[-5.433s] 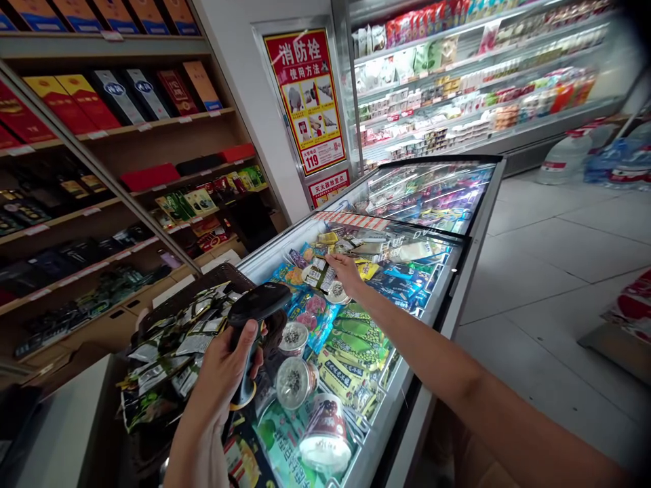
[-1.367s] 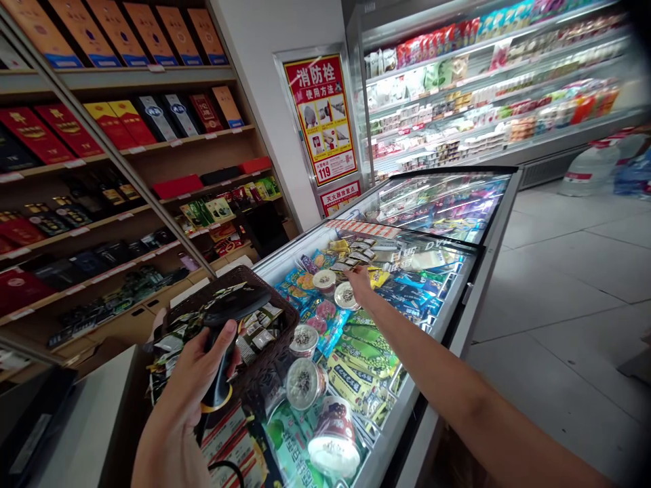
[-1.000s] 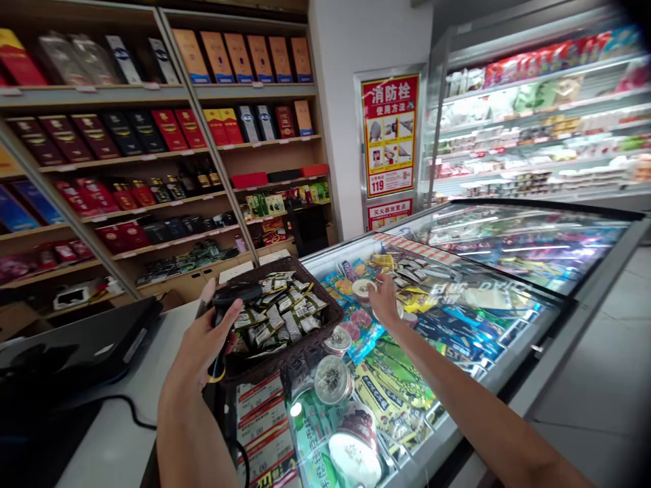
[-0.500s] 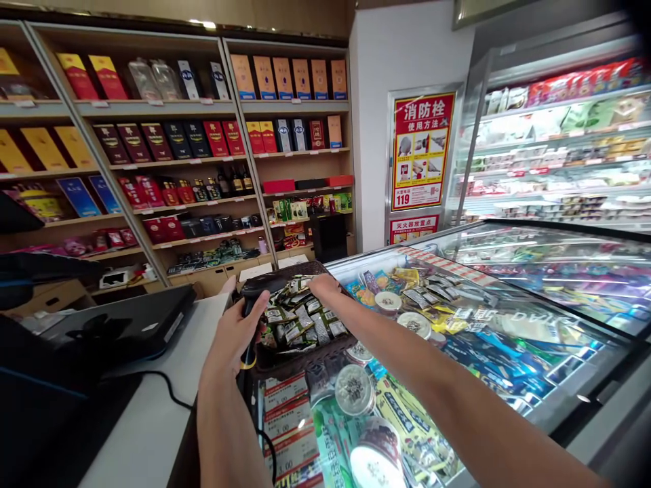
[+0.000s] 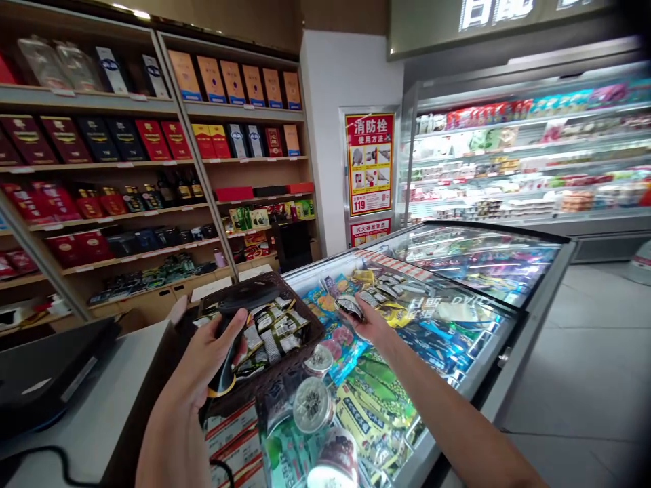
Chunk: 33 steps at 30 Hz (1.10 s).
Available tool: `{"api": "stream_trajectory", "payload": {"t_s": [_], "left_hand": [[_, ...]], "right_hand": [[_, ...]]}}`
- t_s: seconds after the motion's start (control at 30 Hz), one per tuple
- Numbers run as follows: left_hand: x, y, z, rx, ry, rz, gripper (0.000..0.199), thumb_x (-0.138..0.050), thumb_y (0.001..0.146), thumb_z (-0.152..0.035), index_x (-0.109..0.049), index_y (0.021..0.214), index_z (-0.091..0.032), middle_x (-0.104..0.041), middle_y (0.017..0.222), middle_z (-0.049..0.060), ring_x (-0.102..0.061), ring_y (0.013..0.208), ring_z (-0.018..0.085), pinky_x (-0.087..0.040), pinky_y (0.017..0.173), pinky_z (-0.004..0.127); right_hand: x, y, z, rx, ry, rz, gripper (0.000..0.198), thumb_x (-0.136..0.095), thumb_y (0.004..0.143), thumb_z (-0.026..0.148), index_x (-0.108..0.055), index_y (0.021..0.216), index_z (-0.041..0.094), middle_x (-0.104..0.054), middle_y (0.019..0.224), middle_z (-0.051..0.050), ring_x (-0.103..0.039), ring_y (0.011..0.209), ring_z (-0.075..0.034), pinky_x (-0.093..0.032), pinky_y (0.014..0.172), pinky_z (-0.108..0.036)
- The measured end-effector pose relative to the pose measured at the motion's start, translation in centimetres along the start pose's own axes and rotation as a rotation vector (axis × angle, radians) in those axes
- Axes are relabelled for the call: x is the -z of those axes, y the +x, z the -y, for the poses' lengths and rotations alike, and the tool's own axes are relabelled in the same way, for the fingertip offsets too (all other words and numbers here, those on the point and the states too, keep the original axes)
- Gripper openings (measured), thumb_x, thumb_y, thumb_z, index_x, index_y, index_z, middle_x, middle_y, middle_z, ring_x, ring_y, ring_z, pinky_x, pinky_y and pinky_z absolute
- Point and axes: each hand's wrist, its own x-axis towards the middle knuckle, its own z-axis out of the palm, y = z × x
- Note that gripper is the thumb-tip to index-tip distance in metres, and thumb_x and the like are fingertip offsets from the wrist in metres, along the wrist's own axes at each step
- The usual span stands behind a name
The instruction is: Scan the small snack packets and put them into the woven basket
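My left hand [image 5: 201, 366] grips a black handheld barcode scanner [image 5: 239, 318] with a yellow ring at its base, held over a dark wicker basket [image 5: 300, 352] full of small green-and-white packets. My right hand [image 5: 369, 325] is stretched out over the open chest freezer [image 5: 488, 366], palm up, with a small dark packet [image 5: 350, 307] pinched in its fingers. Under that hand lie ice-cream cups [image 5: 311, 403] and coloured wrapped ice bars.
A white counter [image 5: 76, 420] with a black device [image 5: 45, 369] and cable is at the left. Wooden shelves [image 5: 152, 203] of boxed goods stand behind. A red fire-hydrant poster [image 5: 369, 163] hangs on the wall. A lit refrigerated case [image 5: 523, 156] runs along the right, tiled floor below.
My right hand left the freezer's cups, reached into the basket, and now is back over the freezer with a small dark packet. The view swung left, then partly back.
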Motion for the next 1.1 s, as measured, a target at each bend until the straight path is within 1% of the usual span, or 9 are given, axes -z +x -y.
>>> {"api": "stream_trajectory", "payload": {"t_s": [0.07,0.1,0.2,0.27,0.4,0.53,0.63,0.83,1.1], "left_hand": [[-1.3,-0.1,-0.3,0.008,0.005,0.033,0.058,-0.066,0.070,-0.078,-0.056,0.075,-0.021,-0.053,0.047,-0.003,-0.042,0.042,0.011,-0.031,0.042,0.021],[-1.9,-0.1,-0.4,0.011,0.014,0.054,0.057,-0.066,0.070,-0.077,-0.057,0.076,-0.021,-0.054,0.047,-0.003,-0.043,0.042,0.011,-0.031,0.042,0.021],[-4.0,-0.4,-0.8,0.021,0.053,0.141,0.057,-0.067,0.071,-0.076,-0.056,0.077,-0.020,-0.054,0.048,-0.003,-0.043,0.043,0.011,-0.032,0.044,0.021],[-5.2,-0.5,-0.9,0.039,0.083,0.203,0.057,-0.067,0.070,-0.075,-0.056,0.076,-0.020,-0.055,0.049,-0.003,-0.045,0.043,0.010,-0.032,0.045,0.021],[-6.7,-0.5,-0.7,0.073,0.120,0.264,0.057,-0.069,0.068,-0.074,-0.059,0.081,-0.019,-0.057,0.051,-0.002,-0.046,0.044,0.011,-0.032,0.045,0.021],[-7.0,-0.1,-0.4,0.103,0.125,0.267,0.056,-0.070,0.068,-0.073,-0.058,0.082,-0.021,-0.056,0.052,-0.002,-0.048,0.045,0.013,-0.033,0.044,0.022],[-6.9,0.0,-0.3,0.094,0.134,0.261,0.053,-0.071,0.067,-0.072,-0.058,0.079,-0.022,-0.057,0.053,-0.001,-0.049,0.045,0.014,-0.035,0.043,0.023],[-6.9,-0.1,-0.4,0.102,0.138,0.249,0.054,-0.072,0.066,-0.071,-0.061,0.080,-0.020,-0.054,0.050,-0.002,-0.046,0.044,0.012,-0.032,0.041,0.022],[-7.0,-0.2,-0.5,0.102,0.176,0.258,0.053,-0.070,0.068,-0.072,-0.061,0.079,-0.020,-0.053,0.051,-0.001,-0.044,0.045,0.013,-0.031,0.042,0.023]], "right_hand": [[0.6,-0.2,0.2,-0.106,0.069,0.022,0.007,-0.071,0.082,0.017,-0.064,0.080,0.019,-0.074,0.081,-0.005,-0.074,0.081,-0.019,-0.063,0.072,-0.029],[0.5,-0.2,0.3,-0.131,0.083,0.024,0.011,-0.075,0.078,0.013,-0.066,0.082,0.018,-0.075,0.083,-0.005,-0.074,0.079,-0.018,-0.063,0.070,-0.027],[0.3,-0.1,0.3,-0.087,0.045,-0.005,0.030,-0.084,0.061,0.004,-0.065,0.081,0.017,-0.075,0.076,-0.004,-0.072,0.067,-0.018,-0.060,0.058,-0.025],[0.6,0.1,0.3,-0.041,0.037,-0.012,0.035,-0.086,0.055,0.003,-0.065,0.080,0.017,-0.074,0.072,-0.002,-0.071,0.064,-0.019,-0.059,0.057,-0.026],[2.1,0.5,0.3,0.053,0.160,-0.048,0.030,-0.087,0.063,0.018,-0.069,0.087,0.018,-0.077,0.083,-0.003,-0.074,0.073,-0.019,-0.061,0.066,-0.028],[2.8,1.2,0.7,0.037,0.214,-0.193,0.021,-0.081,0.073,0.028,-0.069,0.088,0.019,-0.076,0.078,-0.001,-0.071,0.067,-0.016,-0.058,0.059,-0.025],[2.9,1.5,1.0,0.059,0.204,-0.235,0.021,-0.080,0.075,0.033,-0.068,0.086,0.019,-0.075,0.077,-0.001,-0.070,0.066,-0.016,-0.057,0.058,-0.024],[3.0,1.6,1.0,0.093,0.210,-0.232,0.025,-0.082,0.072,0.036,-0.067,0.084,0.020,-0.075,0.077,-0.001,-0.071,0.068,-0.016,-0.058,0.059,-0.024],[3.3,1.7,0.7,0.063,0.224,-0.222,0.019,-0.076,0.079,0.035,-0.070,0.086,0.019,-0.075,0.076,0.000,-0.071,0.068,-0.015,-0.059,0.062,-0.024]]}}
